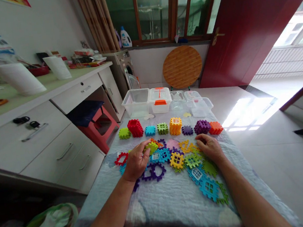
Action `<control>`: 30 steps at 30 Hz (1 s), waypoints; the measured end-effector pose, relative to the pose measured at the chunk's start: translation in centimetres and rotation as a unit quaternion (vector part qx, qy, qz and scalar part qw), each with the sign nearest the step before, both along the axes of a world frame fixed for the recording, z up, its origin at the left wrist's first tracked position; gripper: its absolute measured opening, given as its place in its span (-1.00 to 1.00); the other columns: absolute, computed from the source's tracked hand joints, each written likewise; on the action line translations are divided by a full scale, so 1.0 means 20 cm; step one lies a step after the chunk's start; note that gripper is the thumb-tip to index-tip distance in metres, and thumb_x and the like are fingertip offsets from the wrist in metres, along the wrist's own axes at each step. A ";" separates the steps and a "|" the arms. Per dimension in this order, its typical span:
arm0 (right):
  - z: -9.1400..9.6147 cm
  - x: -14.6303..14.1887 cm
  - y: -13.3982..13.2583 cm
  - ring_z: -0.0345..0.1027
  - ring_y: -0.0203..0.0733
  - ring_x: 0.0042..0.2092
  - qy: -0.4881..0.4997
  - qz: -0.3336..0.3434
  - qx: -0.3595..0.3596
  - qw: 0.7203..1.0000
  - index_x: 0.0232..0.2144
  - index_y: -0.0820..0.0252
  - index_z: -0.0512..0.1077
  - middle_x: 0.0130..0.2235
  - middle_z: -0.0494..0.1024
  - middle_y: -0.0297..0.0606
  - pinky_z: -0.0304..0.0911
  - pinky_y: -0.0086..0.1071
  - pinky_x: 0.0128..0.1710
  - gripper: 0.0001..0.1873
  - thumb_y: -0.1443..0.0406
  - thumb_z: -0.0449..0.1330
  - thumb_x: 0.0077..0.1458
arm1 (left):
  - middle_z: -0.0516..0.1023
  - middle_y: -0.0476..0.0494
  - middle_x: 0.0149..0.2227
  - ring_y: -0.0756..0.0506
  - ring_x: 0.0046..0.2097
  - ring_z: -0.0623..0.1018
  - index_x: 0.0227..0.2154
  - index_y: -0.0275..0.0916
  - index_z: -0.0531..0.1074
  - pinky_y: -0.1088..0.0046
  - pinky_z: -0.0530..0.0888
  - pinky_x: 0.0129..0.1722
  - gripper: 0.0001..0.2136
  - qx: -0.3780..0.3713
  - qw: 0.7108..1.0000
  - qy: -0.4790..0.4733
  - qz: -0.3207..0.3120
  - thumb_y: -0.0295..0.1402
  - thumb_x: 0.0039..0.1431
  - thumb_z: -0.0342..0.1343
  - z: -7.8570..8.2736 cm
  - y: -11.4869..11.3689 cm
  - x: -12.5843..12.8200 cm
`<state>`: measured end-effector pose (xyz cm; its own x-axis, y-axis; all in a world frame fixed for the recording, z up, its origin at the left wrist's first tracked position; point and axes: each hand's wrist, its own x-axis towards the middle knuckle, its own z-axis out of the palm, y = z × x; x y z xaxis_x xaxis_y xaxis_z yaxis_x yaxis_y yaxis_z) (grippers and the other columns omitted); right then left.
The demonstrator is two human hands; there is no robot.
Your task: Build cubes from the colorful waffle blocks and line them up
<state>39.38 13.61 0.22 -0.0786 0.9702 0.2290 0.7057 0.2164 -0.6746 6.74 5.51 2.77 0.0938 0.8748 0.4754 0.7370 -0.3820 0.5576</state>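
Observation:
My left hand (137,160) pinches a lime-green toothed building tile (152,148) between thumb and fingers above the loose pieces. My right hand (209,146) hovers at the right of the pile, fingers bent with a gap between thumb and forefinger, and nothing visible in it. Close by its fingertips are yellow open-frame pieces (185,146) and a green window tile (192,161). Between the hands lie a yellow window tile (177,160) and blue window tiles (156,156). Dark purple frames (157,172) are right of my left wrist. A red frame (121,159) is partly left of that hand.
Behind the pile runs a row of tiles sorted by colour, including a red stack (135,128), a yellow stack (175,126) and a purple stack (202,126). Clear plastic bins (136,102) and a box with orange clasps (161,101) stand at the table's far end.

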 end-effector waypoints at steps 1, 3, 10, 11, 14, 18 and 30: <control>0.00 0.00 0.00 0.29 -0.21 -0.47 -0.001 0.000 0.000 1.000 -0.34 0.22 0.50 -0.49 0.49 -0.29 0.20 -0.35 -0.39 -0.68 0.18 0.04 -0.03 | 0.56 -0.17 -0.03 -0.10 -0.02 0.55 0.03 -0.20 0.33 0.33 0.48 -0.01 -0.72 -0.011 1.000 -0.002 -0.001 -0.36 0.31 -0.09 0.00 0.00 0.00; 0.00 0.00 0.00 0.30 -0.21 -0.46 -0.002 0.000 0.000 1.000 -0.34 0.22 0.50 -0.47 0.50 -0.28 0.20 -0.34 -0.38 -0.68 0.17 0.04 -0.03 | 0.55 -0.17 -0.01 -0.11 0.00 0.54 0.03 -0.20 0.34 0.30 0.47 0.01 -0.71 -0.026 1.000 0.007 -0.007 -0.36 0.31 -0.10 -0.01 0.01 0.00; 0.00 0.00 -0.01 0.34 -0.19 -0.44 -0.001 0.003 -0.002 1.000 -0.33 0.22 0.50 -0.47 0.52 -0.27 0.23 -0.33 -0.36 -0.68 0.18 0.04 -0.02 | 0.47 -0.21 0.01 -0.16 0.08 0.43 0.00 -0.22 0.36 0.16 0.36 0.14 -0.71 0.050 0.996 0.047 0.049 -0.40 0.27 -0.10 -0.03 0.03 -0.01; 0.00 0.00 -0.01 0.35 -0.19 -0.43 -0.001 0.005 -0.001 1.000 -0.33 0.21 0.50 -0.46 0.52 -0.27 0.23 -0.33 -0.36 -0.68 0.18 0.04 -0.02 | 0.47 -0.21 0.01 -0.17 0.07 0.43 0.00 -0.22 0.36 0.14 0.36 0.14 -0.71 0.059 0.995 0.055 0.061 -0.39 0.26 -0.08 -0.03 0.03 -0.01; 0.00 0.00 -0.01 0.37 -0.18 -0.41 0.002 0.007 0.002 1.000 -0.33 0.20 0.50 -0.44 0.53 -0.27 0.24 -0.34 -0.35 -0.70 0.18 0.05 -0.01 | 0.47 -0.23 -0.01 -0.23 0.05 0.42 0.01 -0.22 0.35 0.09 0.36 0.11 -0.69 0.062 0.991 0.087 0.078 -0.34 0.19 0.04 -0.04 0.03 -0.02; 0.00 0.00 -0.01 0.35 -0.19 -0.43 0.008 0.009 0.000 1.000 -0.34 0.21 0.50 -0.46 0.51 -0.27 0.24 -0.33 -0.36 -0.69 0.17 0.05 -0.02 | 0.46 -0.28 0.03 -0.29 0.09 0.41 0.07 -0.24 0.30 0.05 0.35 0.12 -0.51 0.038 0.989 0.122 0.070 -0.26 0.07 0.20 -0.06 0.05 -0.03; 0.00 0.00 -0.01 0.29 -0.22 -0.46 0.016 0.006 -0.003 1.000 -0.34 0.20 0.49 -0.49 0.47 -0.31 0.22 -0.35 -0.37 -0.70 0.17 0.05 0.00 | 0.48 -0.29 -0.01 -0.25 0.02 0.49 0.07 -0.25 0.26 0.12 0.43 0.06 -0.57 0.008 0.990 0.116 0.075 -0.35 0.12 0.12 -0.08 0.07 0.00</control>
